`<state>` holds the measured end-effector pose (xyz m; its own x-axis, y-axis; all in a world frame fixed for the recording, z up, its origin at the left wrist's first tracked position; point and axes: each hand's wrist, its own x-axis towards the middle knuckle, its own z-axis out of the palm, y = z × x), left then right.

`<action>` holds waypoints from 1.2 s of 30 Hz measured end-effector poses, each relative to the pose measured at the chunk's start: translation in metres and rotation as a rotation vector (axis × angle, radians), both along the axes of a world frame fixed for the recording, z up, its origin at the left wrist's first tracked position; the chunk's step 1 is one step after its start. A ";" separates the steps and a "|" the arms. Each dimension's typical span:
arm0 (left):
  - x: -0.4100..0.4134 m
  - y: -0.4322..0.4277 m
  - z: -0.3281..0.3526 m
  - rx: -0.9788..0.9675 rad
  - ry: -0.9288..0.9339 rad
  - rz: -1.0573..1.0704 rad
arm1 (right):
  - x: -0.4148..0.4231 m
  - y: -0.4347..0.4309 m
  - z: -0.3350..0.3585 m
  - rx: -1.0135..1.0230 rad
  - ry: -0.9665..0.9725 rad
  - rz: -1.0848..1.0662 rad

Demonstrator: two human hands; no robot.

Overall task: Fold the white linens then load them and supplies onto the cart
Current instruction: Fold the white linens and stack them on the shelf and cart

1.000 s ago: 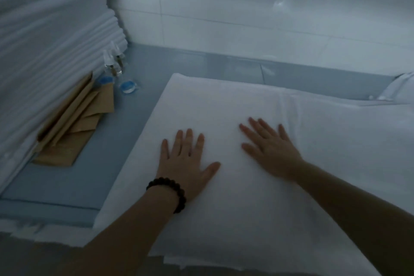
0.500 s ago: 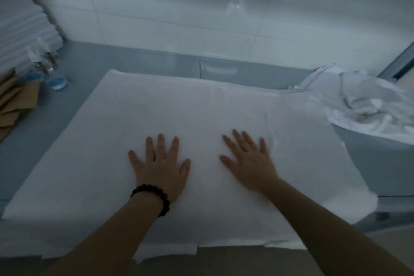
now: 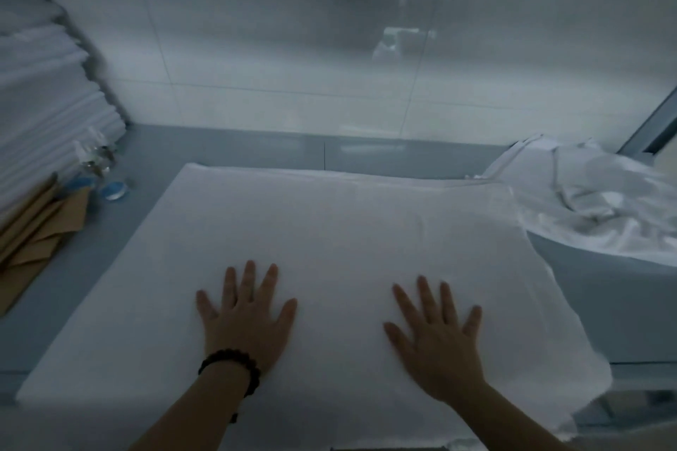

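A large white linen (image 3: 340, 231) lies spread flat on the blue-grey counter (image 3: 73, 289), its near edge hanging over the front. My left hand (image 3: 247, 318), with a dark bead bracelet at the wrist, presses flat on the linen with fingers spread. My right hand (image 3: 436, 333) presses flat on it too, a hand's width to the right. A crumpled heap of white linens (image 3: 593, 201) lies at the right end of the counter. A tall stack of folded white linens (image 3: 44, 113) rises at the left.
Brown paper bags (image 3: 33, 231) lean at the foot of the folded stack. Small clear bottles (image 3: 93, 157) and a blue-capped item (image 3: 114, 190) stand beside them. A glossy white tiled wall (image 3: 293, 48) backs the counter.
My hands have slid apart and toward me across the linen. The view has swung right, then tilted up, bringing the crumpled heap into sight.
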<state>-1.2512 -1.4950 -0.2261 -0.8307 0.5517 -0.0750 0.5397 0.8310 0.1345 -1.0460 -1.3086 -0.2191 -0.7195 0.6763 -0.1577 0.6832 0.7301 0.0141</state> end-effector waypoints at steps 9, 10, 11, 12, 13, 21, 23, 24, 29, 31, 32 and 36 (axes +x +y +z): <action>-0.040 0.019 -0.001 -0.009 0.009 0.030 | -0.047 0.031 0.002 0.015 0.041 0.040; -0.046 0.022 -0.001 -0.011 0.008 0.030 | -0.053 0.035 0.002 0.018 0.051 0.040; -0.052 0.026 0.000 -0.013 0.006 0.026 | -0.059 0.039 0.001 0.025 0.058 0.040; -0.059 0.031 0.000 -0.016 0.004 0.022 | -0.065 0.043 0.000 0.030 0.063 0.039; -0.065 0.035 0.001 -0.017 0.004 0.020 | -0.071 0.047 0.000 0.032 0.069 0.038; -0.110 0.064 -0.003 -0.030 -0.006 0.018 | -0.114 0.082 -0.002 0.010 0.083 0.059; -0.115 0.067 0.000 -0.056 -0.021 0.004 | -0.118 0.087 0.000 -0.011 0.069 0.049; -0.116 0.068 0.003 -0.066 -0.032 -0.006 | -0.120 0.087 0.001 -0.027 0.060 0.031; -0.077 0.065 0.003 -0.009 -0.079 -0.084 | -0.124 0.049 -0.002 -0.070 0.114 0.046; -0.039 0.070 0.000 -0.043 -0.077 -0.175 | -0.115 0.036 -0.008 -0.049 0.125 0.120; -0.023 0.073 0.000 -0.065 -0.068 -0.204 | -0.109 0.036 -0.009 -0.045 0.123 0.124; -0.006 0.077 -0.001 -0.089 -0.042 -0.213 | -0.061 0.070 -0.006 0.004 0.122 0.023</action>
